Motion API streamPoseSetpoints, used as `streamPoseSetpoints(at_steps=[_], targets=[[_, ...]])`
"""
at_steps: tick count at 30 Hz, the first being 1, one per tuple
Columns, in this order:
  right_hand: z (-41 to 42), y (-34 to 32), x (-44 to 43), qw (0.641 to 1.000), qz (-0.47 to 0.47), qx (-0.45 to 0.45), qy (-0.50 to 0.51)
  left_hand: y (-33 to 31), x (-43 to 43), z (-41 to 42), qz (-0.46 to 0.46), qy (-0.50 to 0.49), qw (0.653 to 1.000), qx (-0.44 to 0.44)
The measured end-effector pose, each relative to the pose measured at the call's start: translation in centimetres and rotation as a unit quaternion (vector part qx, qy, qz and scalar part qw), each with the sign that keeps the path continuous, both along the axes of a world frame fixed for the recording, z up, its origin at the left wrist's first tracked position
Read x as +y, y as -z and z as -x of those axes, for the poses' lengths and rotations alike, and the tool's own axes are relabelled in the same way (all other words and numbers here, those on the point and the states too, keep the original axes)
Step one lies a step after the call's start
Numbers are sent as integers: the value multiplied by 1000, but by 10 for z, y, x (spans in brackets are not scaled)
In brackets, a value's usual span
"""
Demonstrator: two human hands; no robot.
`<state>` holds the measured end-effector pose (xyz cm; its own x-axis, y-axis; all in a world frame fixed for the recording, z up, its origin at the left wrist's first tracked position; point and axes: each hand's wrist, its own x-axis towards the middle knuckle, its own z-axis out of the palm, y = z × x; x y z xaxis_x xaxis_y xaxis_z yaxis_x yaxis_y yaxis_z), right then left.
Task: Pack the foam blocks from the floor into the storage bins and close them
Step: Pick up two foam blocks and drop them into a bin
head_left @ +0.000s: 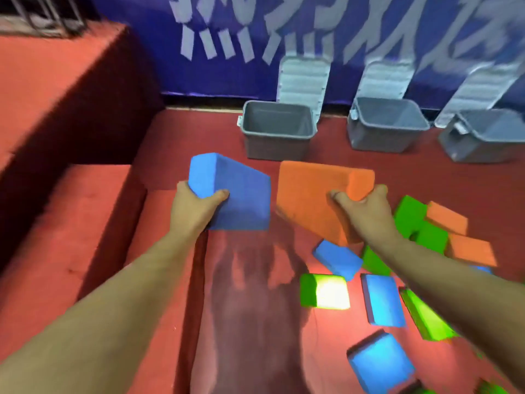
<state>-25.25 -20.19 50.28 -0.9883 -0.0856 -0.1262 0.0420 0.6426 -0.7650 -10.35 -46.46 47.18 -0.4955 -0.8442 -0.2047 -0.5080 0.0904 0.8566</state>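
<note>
Blue foam block [233, 191]: held clear of the red floor [255, 308] in my left grip [193, 206]. The thumb lies on its near face and the fingers curl round its lower left corner.

Orange foam block [315, 194]: held just beside the blue one, not touching it, in my right grip [366, 209]. Thumb and fingers pinch its lower right end. Both blocks hang in front of the bins, on my side of them.

Storage bins: three grey tubs stand in a row on the floor along the far wall, namely the left bin [274, 147], the middle bin [377, 140] and the right bin [466, 149]. All three are open. A pale ribbed lid [304, 78] stands upright behind each one, leaning on the wall.

Loose blocks [383, 300]: green, blue and orange pieces lie scattered on the floor at my lower right. Several touch or overlap, and my right forearm hides some of them.

Surroundings: a blue banner [227, 66] with pale lettering covers the far wall. A raised red platform [56, 95] with a lower step runs along my left. The picture is blurred, most of all at the edges.
</note>
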Motion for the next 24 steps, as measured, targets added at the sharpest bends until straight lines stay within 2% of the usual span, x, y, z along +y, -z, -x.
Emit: streamPoseSetpoints(at_steps=[5, 10, 16, 24], targets=[[-24, -161, -18, 998, 40, 55, 18, -177, -38, -24, 75, -4, 997, 27], [-34, -262, -34, 993, 71, 96, 23, -281, -56, -45, 120, -8, 991, 59], [-18, -316, -58, 991, 63, 120, -1, -319, -56, -27, 104, -10, 993, 60], [84, -321, -83, 990, 36, 132, -29, -334, -78, 77, 131, -1, 991, 26]])
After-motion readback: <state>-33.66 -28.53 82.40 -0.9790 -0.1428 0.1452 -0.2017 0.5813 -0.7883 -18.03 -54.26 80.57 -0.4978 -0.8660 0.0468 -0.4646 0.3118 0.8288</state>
